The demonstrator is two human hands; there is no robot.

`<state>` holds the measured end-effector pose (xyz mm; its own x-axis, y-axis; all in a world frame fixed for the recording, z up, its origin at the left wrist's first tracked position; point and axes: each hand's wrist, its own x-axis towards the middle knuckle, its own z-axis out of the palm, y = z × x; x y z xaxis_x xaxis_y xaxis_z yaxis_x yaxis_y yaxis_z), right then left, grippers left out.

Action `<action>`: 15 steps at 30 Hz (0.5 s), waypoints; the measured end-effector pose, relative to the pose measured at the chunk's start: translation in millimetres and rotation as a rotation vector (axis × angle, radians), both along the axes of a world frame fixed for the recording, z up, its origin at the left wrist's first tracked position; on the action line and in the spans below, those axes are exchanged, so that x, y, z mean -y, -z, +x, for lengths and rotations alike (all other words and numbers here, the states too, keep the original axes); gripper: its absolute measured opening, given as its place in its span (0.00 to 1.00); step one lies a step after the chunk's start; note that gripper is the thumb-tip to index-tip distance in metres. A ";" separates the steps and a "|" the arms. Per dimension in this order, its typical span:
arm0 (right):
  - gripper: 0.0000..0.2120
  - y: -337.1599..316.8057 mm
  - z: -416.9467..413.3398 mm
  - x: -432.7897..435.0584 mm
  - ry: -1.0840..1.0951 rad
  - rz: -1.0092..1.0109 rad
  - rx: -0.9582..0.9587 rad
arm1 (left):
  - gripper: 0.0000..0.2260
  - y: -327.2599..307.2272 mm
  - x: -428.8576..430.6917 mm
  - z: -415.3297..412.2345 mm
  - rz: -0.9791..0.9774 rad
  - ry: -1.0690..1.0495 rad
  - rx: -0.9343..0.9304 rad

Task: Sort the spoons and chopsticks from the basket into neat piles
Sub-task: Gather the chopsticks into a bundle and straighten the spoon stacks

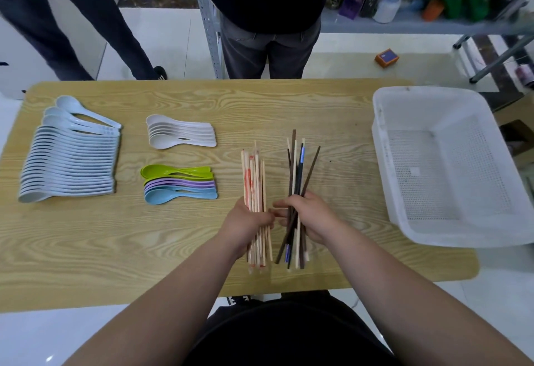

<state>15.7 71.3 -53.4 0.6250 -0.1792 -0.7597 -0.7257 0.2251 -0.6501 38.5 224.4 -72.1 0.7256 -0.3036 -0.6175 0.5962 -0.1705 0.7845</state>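
The left hand (248, 221) curls round the pale chopsticks (254, 175), the right hand (312, 218) round the dark chopsticks (300, 163) just beside. Both bundles run six to twelve o'clock over the desk (173, 250), with the basket (380, 146) at three.

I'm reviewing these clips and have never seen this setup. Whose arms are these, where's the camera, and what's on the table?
No robot: these are one person's bare arms, filmed by a camera worn on their head, looking down. The left hand grips a bundle of pale wrapped chopsticks; the right hand grips mixed dark chopsticks. On the wooden table lie sorted spoons: a long pale-blue row, a white stack and a coloured stack. The white basket on the right looks empty.
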 end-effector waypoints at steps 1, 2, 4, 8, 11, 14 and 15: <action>0.04 -4.7 0.5 -0.5 0.027 0.024 0.031 | 0.20 -3.4 6.1 -0.2 -0.028 0.019 0.011; 0.05 -8.1 0.9 -1.1 0.050 0.033 0.059 | 0.21 -6.5 12.2 -0.5 -0.058 0.030 0.019; 0.07 -9.5 1.7 -1.5 0.098 0.082 0.112 | 0.21 -11.7 22.9 -1.4 -0.100 0.040 0.038; 0.08 -6.1 3.5 5.0 0.165 0.148 0.154 | 0.22 -12.9 38.4 1.2 -0.101 0.033 0.061; 0.10 -5.4 3.4 12.7 0.182 0.143 0.163 | 0.24 -15.4 48.2 1.7 -0.092 0.041 0.053; 0.10 -8.3 2.5 18.9 0.205 0.181 0.152 | 0.26 -17.2 56.5 1.2 -0.076 0.074 0.071; 0.11 -9.0 2.5 21.3 0.207 0.209 0.136 | 0.28 -16.8 58.2 1.1 -0.080 0.091 0.073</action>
<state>18.2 49.9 -44.4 0.6896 -0.1619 -0.7058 -0.5604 0.4979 -0.6618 39.6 166.2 -55.3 0.7348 -0.4160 -0.5358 0.5224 -0.1568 0.8382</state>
